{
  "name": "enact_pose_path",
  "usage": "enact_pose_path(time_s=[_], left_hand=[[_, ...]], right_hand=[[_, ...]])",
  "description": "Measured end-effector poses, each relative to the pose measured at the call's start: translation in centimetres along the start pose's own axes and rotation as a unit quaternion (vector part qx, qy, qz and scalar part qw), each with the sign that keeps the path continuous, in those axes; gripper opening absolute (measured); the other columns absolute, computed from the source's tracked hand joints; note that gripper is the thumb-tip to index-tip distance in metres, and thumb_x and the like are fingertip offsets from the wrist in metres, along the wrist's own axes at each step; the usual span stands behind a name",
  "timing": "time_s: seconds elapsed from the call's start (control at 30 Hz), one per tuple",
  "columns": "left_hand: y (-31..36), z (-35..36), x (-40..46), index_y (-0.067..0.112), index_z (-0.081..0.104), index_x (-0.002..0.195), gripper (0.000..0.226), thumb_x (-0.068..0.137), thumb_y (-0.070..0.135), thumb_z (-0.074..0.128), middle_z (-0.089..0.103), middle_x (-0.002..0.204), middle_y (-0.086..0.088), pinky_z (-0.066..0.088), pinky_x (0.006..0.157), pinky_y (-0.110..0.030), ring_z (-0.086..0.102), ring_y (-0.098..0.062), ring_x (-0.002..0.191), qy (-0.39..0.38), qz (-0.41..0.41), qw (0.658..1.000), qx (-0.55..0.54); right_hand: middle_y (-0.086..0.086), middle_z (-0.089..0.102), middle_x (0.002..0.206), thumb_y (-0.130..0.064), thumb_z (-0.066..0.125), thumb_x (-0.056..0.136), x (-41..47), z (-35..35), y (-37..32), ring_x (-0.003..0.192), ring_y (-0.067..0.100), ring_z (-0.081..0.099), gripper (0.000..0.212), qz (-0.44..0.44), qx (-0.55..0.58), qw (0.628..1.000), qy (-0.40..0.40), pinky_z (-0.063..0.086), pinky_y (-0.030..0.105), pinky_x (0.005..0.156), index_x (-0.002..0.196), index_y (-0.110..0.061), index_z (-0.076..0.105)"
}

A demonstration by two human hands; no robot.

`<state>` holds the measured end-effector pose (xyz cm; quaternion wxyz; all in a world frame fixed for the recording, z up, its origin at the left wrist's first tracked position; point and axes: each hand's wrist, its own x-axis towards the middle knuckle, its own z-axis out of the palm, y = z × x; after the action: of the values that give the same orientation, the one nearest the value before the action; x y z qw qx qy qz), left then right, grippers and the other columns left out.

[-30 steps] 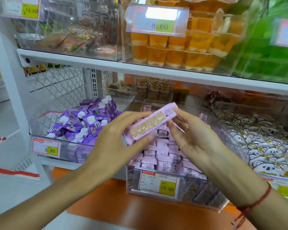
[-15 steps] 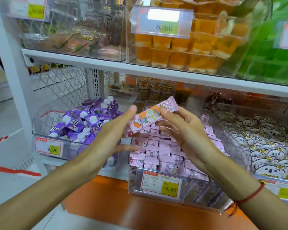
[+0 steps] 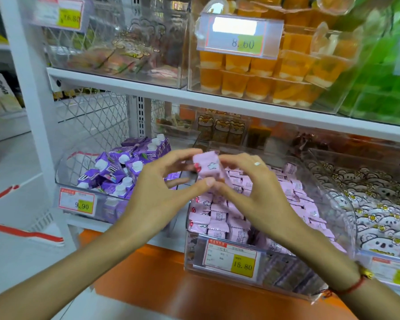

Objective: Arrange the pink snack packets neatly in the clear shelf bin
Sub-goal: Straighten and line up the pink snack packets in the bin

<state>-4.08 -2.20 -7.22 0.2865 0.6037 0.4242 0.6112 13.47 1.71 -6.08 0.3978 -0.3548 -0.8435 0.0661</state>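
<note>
Both my hands hold one pink snack packet (image 3: 207, 166) above the clear shelf bin (image 3: 337, 204). My left hand (image 3: 158, 192) pinches its left end between thumb and fingers. My right hand (image 3: 252, 192), with a ring on one finger, grips its right side, the thumb below. The packet is turned end-on towards me and shows a small white figure. Several pink packets (image 3: 226, 218) lie in the bin in rough rows, some face up and some showing printed backs. The bin carries a price tag (image 3: 231, 258) reading 15.80.
A bin of purple drink cartons (image 3: 123, 172) stands to the left and a bin of white bear-print packets (image 3: 379, 218) to the right. The white shelf board (image 3: 217, 98) above carries orange jelly cups (image 3: 263, 77). An orange ledge (image 3: 162, 285) runs below the bins.
The packet has turned from lying lengthwise to end-on and has sunk a little towards the bin. Both hands have closed in around it.
</note>
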Motion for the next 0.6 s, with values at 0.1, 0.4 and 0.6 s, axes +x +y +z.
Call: enact_pose_path(time_s=[0.1,0.4,0.6], left_hand=[[-1.1,-0.5,0.1,0.039,0.059,0.111,0.044,0.070,0.037,0.074,0.062,0.115,0.018,0.050,0.083,-0.014,0.057,0.005,0.105,0.011,-0.021,0.997,0.070],[-2.8,-0.3,0.0,0.041,0.060,0.102,0.022,0.091,0.021,0.058,0.065,0.108,0.020,0.048,0.087,-0.026,0.060,0.003,0.091,-0.051,-0.111,0.984,0.127],[-3.0,-0.5,0.0,0.040,0.060,0.104,0.021,0.090,0.025,0.061,0.064,0.112,0.022,0.048,0.088,-0.023,0.062,0.010,0.085,-0.074,-0.114,0.986,0.101]], right_hand=[[-0.007,0.061,0.102,-0.024,0.068,0.085,0.4,-0.6,1.1,0.094,0.009,0.054,0.026,0.034,0.008,0.998,0.057,0.042,0.022,0.079,0.108,-0.018,0.056],[-0.012,0.052,0.076,-0.017,0.071,0.084,4.0,1.9,3.7,0.066,-0.006,0.056,0.037,0.172,0.102,0.978,0.063,0.043,0.011,0.059,0.110,-0.014,0.045],[-0.005,0.058,0.086,-0.020,0.069,0.085,5.9,3.2,5.4,0.082,0.018,0.063,0.056,0.165,0.047,0.982,-0.075,0.051,0.031,0.073,0.128,-0.024,0.035]])
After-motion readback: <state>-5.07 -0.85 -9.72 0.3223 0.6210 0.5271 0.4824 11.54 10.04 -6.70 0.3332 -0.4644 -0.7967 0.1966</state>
